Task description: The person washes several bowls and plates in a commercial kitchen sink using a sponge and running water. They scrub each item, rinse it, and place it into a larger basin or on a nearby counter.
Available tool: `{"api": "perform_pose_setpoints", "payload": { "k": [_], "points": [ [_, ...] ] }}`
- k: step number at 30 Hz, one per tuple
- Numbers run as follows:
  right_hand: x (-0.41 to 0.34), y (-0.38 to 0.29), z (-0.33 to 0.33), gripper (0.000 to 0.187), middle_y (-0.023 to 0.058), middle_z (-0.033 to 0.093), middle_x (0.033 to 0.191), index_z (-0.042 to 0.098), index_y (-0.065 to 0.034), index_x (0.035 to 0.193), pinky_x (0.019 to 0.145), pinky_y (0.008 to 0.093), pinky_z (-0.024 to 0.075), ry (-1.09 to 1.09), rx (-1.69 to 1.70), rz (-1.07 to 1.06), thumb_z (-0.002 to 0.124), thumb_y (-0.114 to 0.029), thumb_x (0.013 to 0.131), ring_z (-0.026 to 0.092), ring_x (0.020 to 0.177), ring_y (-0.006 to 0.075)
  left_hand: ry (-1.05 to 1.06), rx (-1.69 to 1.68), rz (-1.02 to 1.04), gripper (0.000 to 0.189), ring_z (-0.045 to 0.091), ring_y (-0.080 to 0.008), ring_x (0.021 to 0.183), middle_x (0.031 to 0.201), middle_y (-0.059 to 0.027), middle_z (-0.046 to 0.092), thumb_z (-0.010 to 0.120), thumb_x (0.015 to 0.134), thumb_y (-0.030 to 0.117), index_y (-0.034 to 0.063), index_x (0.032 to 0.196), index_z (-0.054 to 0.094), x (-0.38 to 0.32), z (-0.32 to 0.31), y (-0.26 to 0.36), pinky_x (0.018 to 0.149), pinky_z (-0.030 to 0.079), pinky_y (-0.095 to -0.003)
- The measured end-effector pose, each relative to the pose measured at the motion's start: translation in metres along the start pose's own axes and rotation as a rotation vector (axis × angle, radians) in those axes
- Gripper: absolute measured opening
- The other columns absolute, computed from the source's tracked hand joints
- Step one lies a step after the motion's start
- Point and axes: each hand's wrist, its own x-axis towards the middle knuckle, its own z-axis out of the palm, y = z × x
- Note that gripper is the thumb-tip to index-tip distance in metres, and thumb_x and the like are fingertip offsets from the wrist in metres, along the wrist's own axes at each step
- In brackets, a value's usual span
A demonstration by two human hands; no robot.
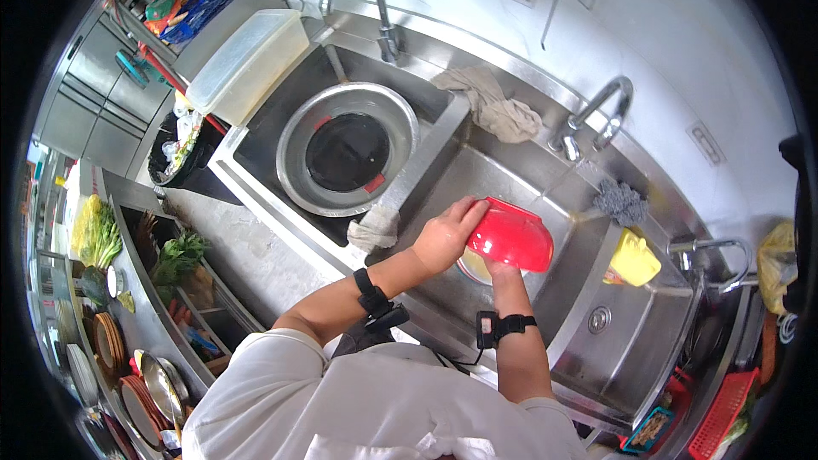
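Observation:
A glossy red plastic bowl (511, 236) is tilted over the middle basin of a stainless steel sink (441, 195). My left hand (447, 236) grips its left edge, fingers over the rim. At its lower edge is my right hand (505, 268), with the fingers hidden behind the bowl. Below both hands, partly covered by them, a round pale dish (473, 268) with something yellowish in it sits in the basin. A chrome faucet (597, 112) stands at the back of this basin, and a thin stream seems to run from it.
The left basin holds a large metal bowl (285, 160) with a dark round thing inside. Cloths (495, 105) drape over the sink ledge and divider. A grey scouring pad (620, 202) and yellow container (632, 259) lie to the right. A translucent plastic tub (249, 67) stands far left.

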Motion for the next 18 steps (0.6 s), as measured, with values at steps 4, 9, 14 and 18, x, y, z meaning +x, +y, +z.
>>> {"api": "perform_pose_setpoints", "payload": {
  "k": [4, 9, 14, 18],
  "points": [
    [0.031, 0.009, 0.040, 0.045, 0.0051, 0.059, 0.121, 0.053, -0.0142, 0.126, 0.086, 0.0492, 0.0435, 0.281, -0.583, 0.056, 0.059, -0.041, 0.090, 0.055, 0.111, 0.0241, 0.149, -0.308, -0.367, 0.053, 0.056, -0.0436, 0.103, 0.110, -0.0274, 0.058, 0.056, 0.075, -0.002, 0.0051, 0.126, 0.044, -0.012, -0.014, -0.066, 0.083, 0.049, -0.0484],
    [0.060, 0.035, 0.124, 0.055, 0.0086, 0.053, 0.133, 0.047, -0.0073, 0.134, 0.104, 0.0497, 0.0282, -0.110, -0.575, -0.067, 0.055, -0.043, 0.093, 0.045, 0.125, 0.0215, 0.248, -1.158, -1.047, 0.040, 0.067, -0.0349, 0.084, 0.096, -0.0172, 0.065, 0.042, 0.081, -0.005, 0.0006, 0.121, 0.047, -0.030, -0.066, -0.168, 0.062, 0.058, -0.0482],
    [0.077, 0.071, 0.168, 0.054, 0.0162, 0.049, 0.136, 0.050, 0.0054, 0.128, 0.110, 0.0353, 0.0236, 0.170, -0.672, -0.099, 0.057, -0.036, 0.094, 0.041, 0.129, 0.0215, 0.390, -1.320, -1.313, 0.029, 0.066, -0.0388, 0.079, 0.099, -0.0243, 0.062, 0.040, 0.088, 0.001, -0.0120, 0.113, 0.048, -0.054, -0.116, -0.267, 0.061, 0.061, -0.0456],
    [0.080, 0.089, 0.134, 0.042, 0.0129, 0.059, 0.122, 0.056, 0.0044, 0.121, 0.101, 0.0307, 0.0342, 0.358, -0.744, -0.126, 0.060, -0.027, 0.093, 0.051, 0.115, 0.0179, 0.441, -1.173, -1.423, 0.034, 0.063, -0.0362, 0.093, 0.110, -0.0228, 0.057, 0.040, 0.086, 0.001, -0.0094, 0.118, 0.046, -0.078, -0.119, -0.335, 0.066, 0.061, -0.0445]
  ]
}}
